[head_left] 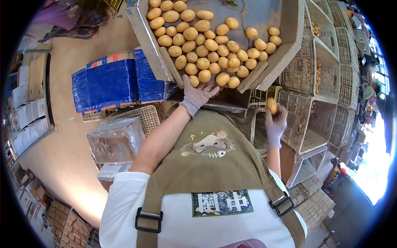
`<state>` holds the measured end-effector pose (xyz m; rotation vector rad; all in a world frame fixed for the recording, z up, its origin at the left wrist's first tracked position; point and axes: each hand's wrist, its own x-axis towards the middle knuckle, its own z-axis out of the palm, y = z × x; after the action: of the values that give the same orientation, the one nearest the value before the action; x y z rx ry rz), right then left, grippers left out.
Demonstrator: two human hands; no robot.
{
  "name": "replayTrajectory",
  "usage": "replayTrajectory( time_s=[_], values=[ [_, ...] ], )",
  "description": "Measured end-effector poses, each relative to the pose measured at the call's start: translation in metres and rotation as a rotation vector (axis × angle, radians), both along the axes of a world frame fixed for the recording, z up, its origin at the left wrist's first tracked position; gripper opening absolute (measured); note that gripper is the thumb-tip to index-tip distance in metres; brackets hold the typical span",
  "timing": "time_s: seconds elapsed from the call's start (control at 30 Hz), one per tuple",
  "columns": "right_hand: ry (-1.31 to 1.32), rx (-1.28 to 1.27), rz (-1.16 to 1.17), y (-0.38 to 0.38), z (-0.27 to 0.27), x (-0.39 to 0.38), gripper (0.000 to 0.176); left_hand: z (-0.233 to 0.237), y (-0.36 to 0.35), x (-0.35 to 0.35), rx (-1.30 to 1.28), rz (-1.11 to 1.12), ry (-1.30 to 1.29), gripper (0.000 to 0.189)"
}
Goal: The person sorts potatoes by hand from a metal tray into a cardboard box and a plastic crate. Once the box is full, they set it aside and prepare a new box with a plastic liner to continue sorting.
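Many smooth yellow oval potatoes point(202, 50) lie in a sorting tray point(264, 76) with raised grey sides, crowding toward its narrow front opening. My left hand point(196, 96), in a pale glove, is at that opening with its fingers spread, right under the nearest potatoes. Off to the right of the tray, my gloved right hand point(276, 122) grips a single potato point(271, 105) between thumb and fingers, close to the stacked crates. Below the opening, a dark box point(231, 99) shows partly behind my hand and apron.
Plastic crates point(304, 120) are stacked along my right, some holding potatoes. Blue-wrapped boxes point(105, 84) and a plastic-lined crate point(115, 138) stand left. White cartons point(29, 111) fill a far-left shelf. A green sprig point(230, 3) lies in the tray.
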<state>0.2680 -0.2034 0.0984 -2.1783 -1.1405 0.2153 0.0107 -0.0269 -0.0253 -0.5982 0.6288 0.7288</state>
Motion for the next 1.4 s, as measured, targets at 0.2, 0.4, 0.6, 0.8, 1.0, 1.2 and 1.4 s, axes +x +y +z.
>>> replayTrajectory(
  time_s=[0.2,0.4,0.6,0.8,1.0,1.2,1.4],
  values=[
    [-0.369,-0.226,-0.031,-0.006,0.022,-0.004,0.032,0.015,0.005,0.006,-0.065,-0.027,0.097,0.089],
    [-0.433,0.032,0.41,0.215,-0.002,-0.099,0.032,0.008,0.004,0.001,0.021,-0.235,0.246,0.065],
    [-0.603,-0.329,0.496,0.257,-0.041,-0.106,0.049,0.037,0.004,-0.013,0.226,-0.252,0.272,0.065],
    [-0.432,-0.454,0.438,0.251,-0.039,-0.106,0.051,0.026,0.007,-0.009,0.171,-0.24,0.189,0.1],
    [-0.393,0.253,0.497,0.195,-0.011,-0.097,0.04,0.029,0.009,-0.007,0.133,-0.228,0.132,0.1],
    [-0.49,-0.413,0.037,-0.027,0.004,-0.007,0.048,0.022,0.011,-0.01,0.156,-0.138,-0.041,0.085],
    [-0.423,-0.106,0.134,0.047,0.027,-0.049,0.043,0.008,0.008,0.002,0.283,-0.245,-0.104,0.08]
  ],
)
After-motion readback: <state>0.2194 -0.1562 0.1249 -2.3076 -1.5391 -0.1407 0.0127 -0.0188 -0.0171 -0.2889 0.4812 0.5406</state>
